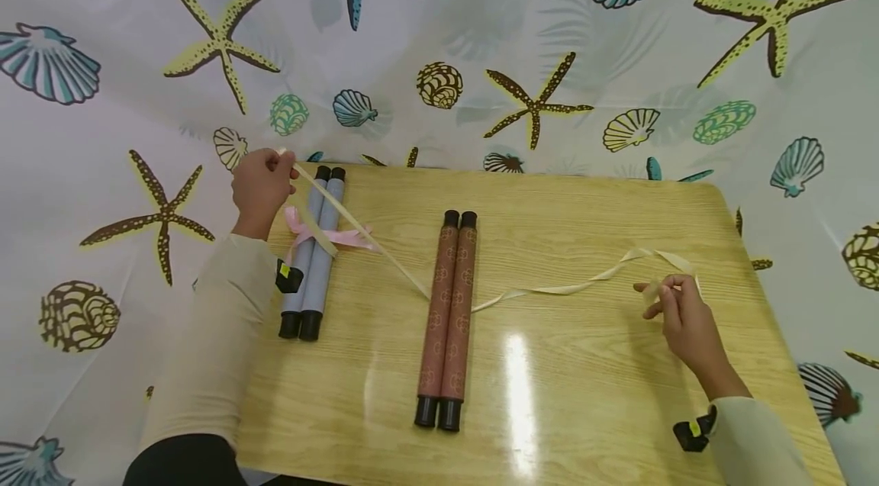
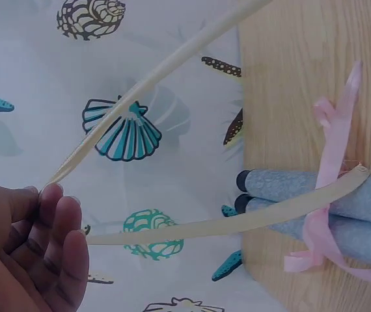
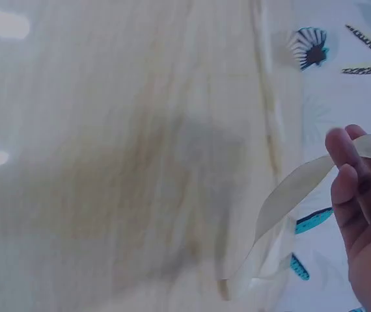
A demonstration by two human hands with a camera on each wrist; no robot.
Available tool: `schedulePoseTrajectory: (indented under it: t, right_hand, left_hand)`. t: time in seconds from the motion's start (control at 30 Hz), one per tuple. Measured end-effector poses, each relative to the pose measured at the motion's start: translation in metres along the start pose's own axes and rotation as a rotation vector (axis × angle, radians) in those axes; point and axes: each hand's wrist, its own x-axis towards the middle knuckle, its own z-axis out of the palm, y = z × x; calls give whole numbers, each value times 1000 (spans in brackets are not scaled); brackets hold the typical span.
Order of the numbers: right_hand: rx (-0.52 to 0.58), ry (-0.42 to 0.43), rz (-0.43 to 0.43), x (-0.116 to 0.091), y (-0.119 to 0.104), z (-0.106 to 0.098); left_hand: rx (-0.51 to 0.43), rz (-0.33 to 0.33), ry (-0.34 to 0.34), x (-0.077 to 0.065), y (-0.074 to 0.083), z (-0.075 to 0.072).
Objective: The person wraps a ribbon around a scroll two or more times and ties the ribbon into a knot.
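A long cream ribbon (image 1: 563, 290) stretches across the table and passes beneath a pair of brown patterned rolls (image 1: 458, 310) with black end caps. My left hand (image 1: 261, 188), raised at the far left, pinches the ribbon between thumb and fingers; in the left wrist view a loose ribbon end (image 2: 237, 222) hangs from that hand (image 2: 39, 244). On the right, my right hand (image 1: 687, 326) holds the other part of the ribbon above the table, and its end dangles below the fingers in the right wrist view. The brown rolls lie side by side between the hands, touched by neither.
Two grey-blue rolls (image 1: 321, 272) with black caps lie at the left, tied together with a pink ribbon (image 1: 353, 239). The wooden table (image 1: 584, 379) borders a white cloth (image 1: 412, 36) printed with shells and starfish.
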Motion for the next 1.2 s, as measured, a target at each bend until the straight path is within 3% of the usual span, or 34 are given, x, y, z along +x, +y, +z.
schedulePoseTrajectory:
  t: [0.2, 0.47, 0.63, 0.73, 0.83, 0.97, 1.2]
  right_hand:
    - [192, -66, 20, 16, -23, -6]
    - [506, -57, 2, 41, -51, -21]
    - [637, -105, 83, 51, -65, -33]
    - [703, -134, 128, 58, -73, -39]
    - [773, -167, 127, 67, -83, -42]
    - [815, -213, 84, 79, -100, -43]
    - [803, -230, 69, 103, -130, -42]
  left_hand:
    - [-52, 10, 61, 4, 12, -22]
    - [-116, 28, 130, 5, 27, -41]
    - [-248, 87, 171, 0, 40, -46]
    - [-312, 180, 137, -7, 49, -43]
    - [-302, 253, 49, -15, 59, -37]
    - [-253, 299, -57, -22, 75, -31]
    - [-238, 367, -143, -29, 88, -17]
